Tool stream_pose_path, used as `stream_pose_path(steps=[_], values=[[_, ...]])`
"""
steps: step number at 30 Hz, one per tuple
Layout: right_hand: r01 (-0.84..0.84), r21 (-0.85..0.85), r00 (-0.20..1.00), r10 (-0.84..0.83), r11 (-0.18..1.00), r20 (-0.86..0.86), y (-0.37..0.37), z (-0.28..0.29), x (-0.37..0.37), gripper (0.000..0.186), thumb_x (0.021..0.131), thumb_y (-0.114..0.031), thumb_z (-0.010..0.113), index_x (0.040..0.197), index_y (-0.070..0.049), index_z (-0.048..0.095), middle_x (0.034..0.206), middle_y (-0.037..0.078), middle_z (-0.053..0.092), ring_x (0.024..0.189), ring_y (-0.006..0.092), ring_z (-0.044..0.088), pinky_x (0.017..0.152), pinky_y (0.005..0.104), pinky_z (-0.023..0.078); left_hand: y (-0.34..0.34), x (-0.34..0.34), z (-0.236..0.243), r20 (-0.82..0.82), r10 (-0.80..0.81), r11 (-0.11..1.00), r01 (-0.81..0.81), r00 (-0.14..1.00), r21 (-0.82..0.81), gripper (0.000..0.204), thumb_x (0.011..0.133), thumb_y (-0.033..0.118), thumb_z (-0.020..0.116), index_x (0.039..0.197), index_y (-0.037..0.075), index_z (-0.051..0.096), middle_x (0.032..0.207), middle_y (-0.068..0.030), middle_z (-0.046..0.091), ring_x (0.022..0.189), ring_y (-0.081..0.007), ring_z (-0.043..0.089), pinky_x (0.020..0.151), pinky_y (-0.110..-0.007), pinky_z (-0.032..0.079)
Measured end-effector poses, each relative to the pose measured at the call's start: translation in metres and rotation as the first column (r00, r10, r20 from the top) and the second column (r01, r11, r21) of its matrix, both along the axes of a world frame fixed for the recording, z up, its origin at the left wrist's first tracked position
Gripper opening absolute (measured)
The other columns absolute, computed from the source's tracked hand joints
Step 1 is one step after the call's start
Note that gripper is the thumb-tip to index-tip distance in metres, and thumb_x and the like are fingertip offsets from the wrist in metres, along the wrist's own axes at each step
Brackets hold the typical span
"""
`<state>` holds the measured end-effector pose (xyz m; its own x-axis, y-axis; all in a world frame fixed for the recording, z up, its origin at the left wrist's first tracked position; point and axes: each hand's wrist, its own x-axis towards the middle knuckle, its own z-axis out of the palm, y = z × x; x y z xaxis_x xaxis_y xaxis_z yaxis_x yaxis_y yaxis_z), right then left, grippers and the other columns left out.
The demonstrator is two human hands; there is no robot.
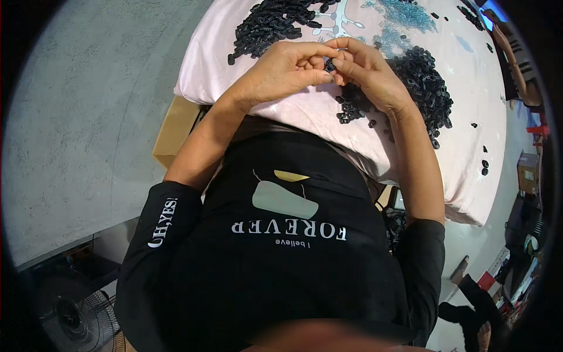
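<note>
My left hand (290, 69) and my right hand (370, 71) meet above the near part of a cloth-covered table (305, 111). Between their fingertips is a small black plastic piece (329, 65), mostly covered by the fingers. Both hands are closed in a pinch on it. Beyond my left hand lies a pile of small black pieces (264, 30). Another black pile (427, 88) spreads to the right of my right hand and partly behind it. Below that hand sits a small cluster of black pieces (350, 111).
Clear bluish small parts (407, 16) lie heaped at the far side. A few loose black pieces (485, 168) are scattered on the right. Another person's arm (511, 58) reaches in at far right. A cardboard box (176, 130) stands under the table's left edge, and a fan (79, 317) at lower left.
</note>
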<state>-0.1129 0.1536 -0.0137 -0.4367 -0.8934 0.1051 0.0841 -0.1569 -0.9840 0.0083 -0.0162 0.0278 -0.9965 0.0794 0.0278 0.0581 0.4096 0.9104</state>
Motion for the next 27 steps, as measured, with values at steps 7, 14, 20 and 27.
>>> stream_pose_path(steps=[7, 14, 20, 27], values=[[0.007, -0.009, 1.000, -0.008, 1.000, -0.010, -0.001, 0.000, 0.001, 0.031, 0.093, -0.015, 0.062, 0.120, 0.000, 0.055, 0.084, 0.001, 0.063, 0.069, 0.0050, 0.056, 0.064, 0.0180, 0.047, 0.003, -0.001, -0.005, -0.167, -0.003, 0.992, -0.019, 0.986, -0.126, 0.035, 0.084, 0.004, 0.069, 0.119, 0.000, 0.063, 0.086, 0.0008, 0.054, 0.078, -0.0056, 0.053, 0.069, -0.019, 0.046], [-0.065, 0.001, 0.998, 0.065, 0.998, 0.008, 0.000, -0.002, -0.002, 0.031, 0.093, -0.014, 0.063, 0.119, 0.001, 0.056, 0.081, 0.000, 0.062, 0.067, 0.0048, 0.056, 0.063, 0.0180, 0.047, 0.007, 0.000, -0.012, -0.346, 0.027, 0.951, -0.131, 0.938, -0.279, 0.028, 0.080, 0.005, 0.073, 0.108, 0.002, 0.067, 0.079, -0.0009, 0.057, 0.070, -0.0062, 0.053, 0.062, -0.020, 0.046], [-0.031, 0.012, 0.999, 0.031, 0.999, -0.027, -0.001, -0.002, -0.003, 0.029, 0.094, -0.014, 0.060, 0.119, 0.001, 0.056, 0.081, 0.002, 0.063, 0.069, 0.0061, 0.058, 0.064, 0.0193, 0.049, 0.007, -0.004, -0.016, -0.372, 0.042, 0.950, -0.153, 0.927, -0.273, 0.026, 0.081, 0.004, 0.071, 0.107, 0.001, 0.067, 0.078, -0.0005, 0.057, 0.068, -0.0056, 0.053, 0.060, -0.021, 0.045], [0.267, 0.096, 0.962, -0.272, 0.959, 0.037, 0.005, 0.001, -0.017, 0.027, 0.097, -0.012, 0.052, 0.120, 0.001, 0.055, 0.090, 0.005, 0.066, 0.076, 0.0084, 0.059, 0.072, 0.0211, 0.047, -0.039, -0.027, -0.033, -0.302, 0.263, 0.872, -0.360, 0.916, -0.332, 0.031, 0.080, 0.011, 0.072, 0.108, -0.001, 0.066, 0.076, -0.0006, 0.059, 0.066, -0.0057, 0.054, 0.060, -0.022, 0.046]])
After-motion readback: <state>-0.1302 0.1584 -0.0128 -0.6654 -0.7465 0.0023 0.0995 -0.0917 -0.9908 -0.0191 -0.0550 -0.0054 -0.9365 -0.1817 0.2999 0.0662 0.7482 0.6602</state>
